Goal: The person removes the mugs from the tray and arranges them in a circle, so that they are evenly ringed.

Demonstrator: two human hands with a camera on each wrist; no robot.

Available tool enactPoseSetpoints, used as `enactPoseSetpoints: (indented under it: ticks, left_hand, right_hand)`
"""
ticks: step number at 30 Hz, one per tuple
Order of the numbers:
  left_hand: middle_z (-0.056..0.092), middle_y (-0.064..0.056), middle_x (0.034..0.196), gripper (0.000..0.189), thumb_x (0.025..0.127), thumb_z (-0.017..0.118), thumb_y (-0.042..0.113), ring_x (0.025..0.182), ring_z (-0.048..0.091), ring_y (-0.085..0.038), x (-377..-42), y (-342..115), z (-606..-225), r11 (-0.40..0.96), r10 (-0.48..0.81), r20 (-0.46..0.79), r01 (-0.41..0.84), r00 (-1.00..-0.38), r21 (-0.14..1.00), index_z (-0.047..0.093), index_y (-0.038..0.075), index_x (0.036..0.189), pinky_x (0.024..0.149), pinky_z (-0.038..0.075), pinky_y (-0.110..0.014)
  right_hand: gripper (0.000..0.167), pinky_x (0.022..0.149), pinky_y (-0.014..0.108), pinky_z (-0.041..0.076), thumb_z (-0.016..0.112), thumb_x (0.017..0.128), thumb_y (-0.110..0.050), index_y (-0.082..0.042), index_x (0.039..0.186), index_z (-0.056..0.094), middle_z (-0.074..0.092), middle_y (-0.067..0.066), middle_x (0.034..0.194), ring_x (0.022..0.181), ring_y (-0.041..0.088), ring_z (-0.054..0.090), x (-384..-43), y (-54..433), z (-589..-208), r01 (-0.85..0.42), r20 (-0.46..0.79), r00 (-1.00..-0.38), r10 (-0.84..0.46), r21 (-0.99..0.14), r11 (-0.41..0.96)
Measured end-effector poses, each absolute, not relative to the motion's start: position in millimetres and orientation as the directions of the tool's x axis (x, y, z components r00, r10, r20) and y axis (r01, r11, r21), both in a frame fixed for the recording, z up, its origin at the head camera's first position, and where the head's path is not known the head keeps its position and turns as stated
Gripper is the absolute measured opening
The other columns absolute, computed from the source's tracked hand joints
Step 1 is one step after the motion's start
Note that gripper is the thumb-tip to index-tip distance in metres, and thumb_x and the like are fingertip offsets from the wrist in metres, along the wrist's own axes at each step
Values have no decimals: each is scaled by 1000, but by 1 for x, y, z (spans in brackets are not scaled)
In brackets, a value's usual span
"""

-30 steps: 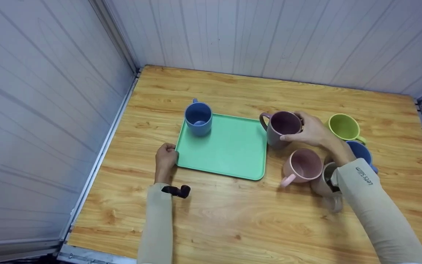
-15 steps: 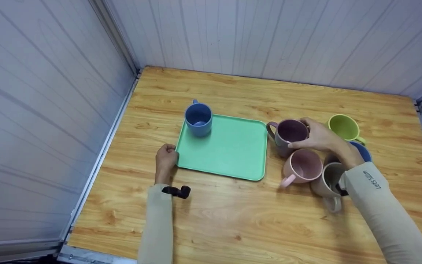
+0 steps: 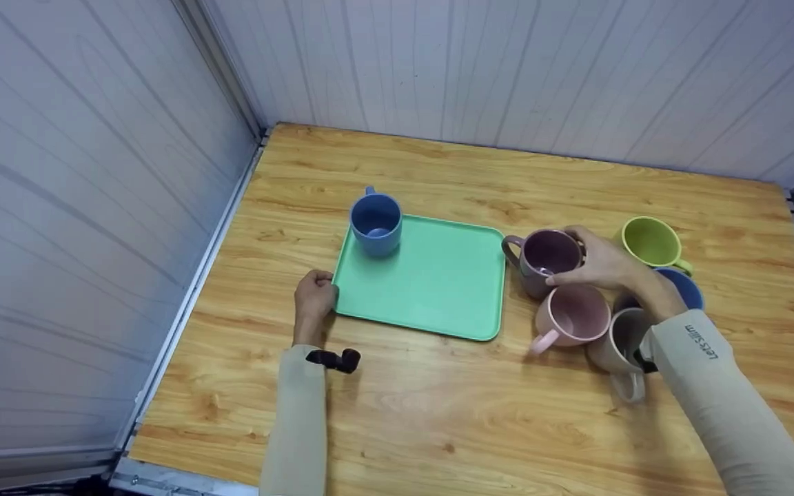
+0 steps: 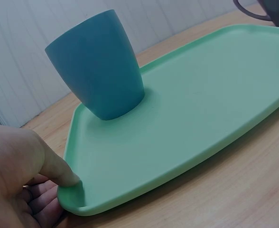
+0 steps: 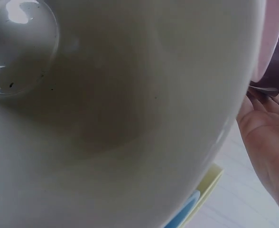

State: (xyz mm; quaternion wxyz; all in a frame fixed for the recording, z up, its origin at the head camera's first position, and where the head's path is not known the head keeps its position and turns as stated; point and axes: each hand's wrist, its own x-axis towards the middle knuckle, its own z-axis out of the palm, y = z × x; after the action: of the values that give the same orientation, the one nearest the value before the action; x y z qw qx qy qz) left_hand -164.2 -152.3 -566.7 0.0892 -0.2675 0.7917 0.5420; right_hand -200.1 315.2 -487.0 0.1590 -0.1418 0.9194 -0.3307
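A green tray (image 3: 431,282) lies on the wooden table, and a blue mug (image 3: 378,234) stands upright at its far left corner. My left hand (image 3: 315,296) pinches the tray's near left corner; in the left wrist view the thumb (image 4: 66,175) presses on the rim with fingers curled beneath. To the right of the tray, my right hand (image 3: 600,260) grips a purple mug (image 3: 531,270) around its body, thumb at the near side. Its handle points left toward the tray. A pink mug (image 3: 554,324) stands just in front of the purple one.
Right of the pink mug stands a greyish-white mug (image 3: 607,355), whose inside fills most of the right wrist view. A yellow-green mug (image 3: 650,240) and a second blue mug (image 3: 688,289), partly hidden by my forearm, stand behind. White panel walls (image 3: 507,69) border the table.
My right hand has moved right and slightly nearer with the purple mug, away from the tray's right edge. The left hand and tray have stayed in place.
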Motion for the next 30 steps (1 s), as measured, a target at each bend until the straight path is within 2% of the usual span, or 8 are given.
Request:
enactPoseSetpoints:
  ticks: [7,18,24,30]
  left_hand:
    - [54,-9,103,31,89,39,4,91,48,-22,-166,-152,-566,267,-329,-422,-512,-845,817,58,5,113,76,40,-31]
    - [53,-9,105,31,89,39,4,93,48,-22,-166,-155,-566,263,-330,-429,-518,-841,814,58,5,114,78,40,-31]
    - [55,-11,108,32,92,36,6,94,48,-23,-164,-153,-564,242,-328,-437,-521,-838,819,58,5,115,79,40,-32]
    - [56,-12,109,30,92,37,7,94,50,-24,-164,-152,-567,258,-326,-430,-517,-842,816,58,5,113,79,41,-33]
  right_hand:
    - [90,102,54,34,85,68,-31,1,137,38,51,23,130,120,39,48,-202,317,-485,-176,-185,-896,-403,-686,706]
    - [92,108,57,27,84,71,-26,-2,144,34,44,21,140,130,39,40,-206,317,-473,-162,-263,-845,-466,-704,691]
    - [99,111,59,19,82,72,-27,-5,149,24,32,22,150,138,42,28,-208,321,-472,-105,-331,-823,-461,-710,697]
    - [97,112,59,15,83,72,-23,-7,149,26,32,19,150,139,40,24,-207,330,-480,-8,-357,-821,-445,-772,635]
